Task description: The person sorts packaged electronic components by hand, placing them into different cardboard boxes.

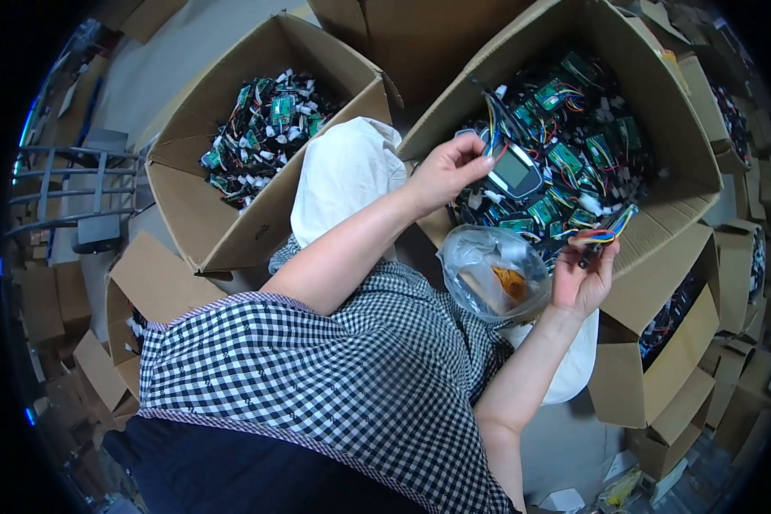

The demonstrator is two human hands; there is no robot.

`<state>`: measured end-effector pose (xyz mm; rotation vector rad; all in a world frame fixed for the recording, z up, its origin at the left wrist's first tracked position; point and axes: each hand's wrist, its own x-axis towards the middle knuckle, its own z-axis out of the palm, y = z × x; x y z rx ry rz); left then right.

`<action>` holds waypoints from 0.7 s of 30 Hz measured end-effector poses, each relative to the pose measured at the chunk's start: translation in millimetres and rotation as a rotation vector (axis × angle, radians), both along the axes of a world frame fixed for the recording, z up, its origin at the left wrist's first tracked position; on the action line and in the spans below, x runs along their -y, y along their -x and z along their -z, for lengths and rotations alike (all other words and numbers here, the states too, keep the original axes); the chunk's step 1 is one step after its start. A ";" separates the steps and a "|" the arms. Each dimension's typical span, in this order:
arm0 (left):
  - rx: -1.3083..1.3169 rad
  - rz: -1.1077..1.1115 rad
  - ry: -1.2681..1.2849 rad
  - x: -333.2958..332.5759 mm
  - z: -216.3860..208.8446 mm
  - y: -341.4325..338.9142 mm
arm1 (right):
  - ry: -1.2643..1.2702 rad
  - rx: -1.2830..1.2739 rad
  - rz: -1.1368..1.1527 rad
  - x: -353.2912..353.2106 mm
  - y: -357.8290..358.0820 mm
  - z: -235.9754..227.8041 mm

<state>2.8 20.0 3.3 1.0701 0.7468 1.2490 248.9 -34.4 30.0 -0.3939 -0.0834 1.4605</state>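
My left hand (451, 174) pinches coloured wires just beside an oval display unit (513, 170) with a grey screen and pale rim. The wires rise past my fingertips, and the unit hangs over the right-hand box. Lower and to the right, my right hand (583, 276) has its palm turned up, its fingers closed on a bundle of multicoloured wires (605, 236) with a dark connector end. Below and between both hands sits a clear plastic bag (459, 298) holding an orange coil and a pale block. Whether the two wire bundles belong together I cannot tell.
An open carton (671, 190) full of green circuit boards with wires stands ahead right. Another carton (199, 146) at the left holds several boards and white connectors. More cartons (623, 381) line the right side. A metal rack (77, 184) stands at far left.
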 end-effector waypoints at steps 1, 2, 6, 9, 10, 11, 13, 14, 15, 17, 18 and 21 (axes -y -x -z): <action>-0.051 0.044 -0.028 3.5 5.2 0.4 | -0.044 0.014 -0.070 2.1 -2.5 2.0; -0.104 0.096 -0.056 7.6 3.8 -0.1 | 0.037 0.127 0.026 1.3 2.2 2.3; -0.446 0.226 -0.169 18.2 -9.1 1.6 | 0.063 0.259 0.108 -5.4 10.5 -4.8; -0.527 0.237 -0.552 9.5 -7.4 -1.4 | 0.033 0.370 0.045 -18.4 20.0 0.3; -0.526 0.243 -0.555 7.0 -10.6 -2.3 | 0.069 0.421 0.032 -25.1 23.3 6.5; -0.525 0.281 -0.560 5.4 -15.1 -2.7 | 0.085 0.394 -0.020 -32.8 28.1 10.5; -0.481 0.316 -0.485 5.9 -17.7 -5.8 | 0.134 0.344 -0.051 -37.2 35.4 15.3; -0.481 0.314 -0.485 7.5 -16.7 -7.2 | 0.102 0.327 -0.068 -34.3 34.2 20.9; -0.464 0.239 -0.370 8.8 -14.6 -9.4 | 0.093 0.322 -0.044 -33.4 35.7 27.6; -0.430 0.117 -0.251 9.4 -15.6 -16.2 | 0.089 0.312 -0.003 -31.5 39.7 35.3; -0.430 0.119 -0.253 8.3 -16.7 -16.6 | 0.089 0.312 -0.001 -31.7 38.6 37.8; -0.514 0.145 -0.105 5.1 -15.1 -17.4 | 0.131 0.330 0.055 -32.7 36.4 42.9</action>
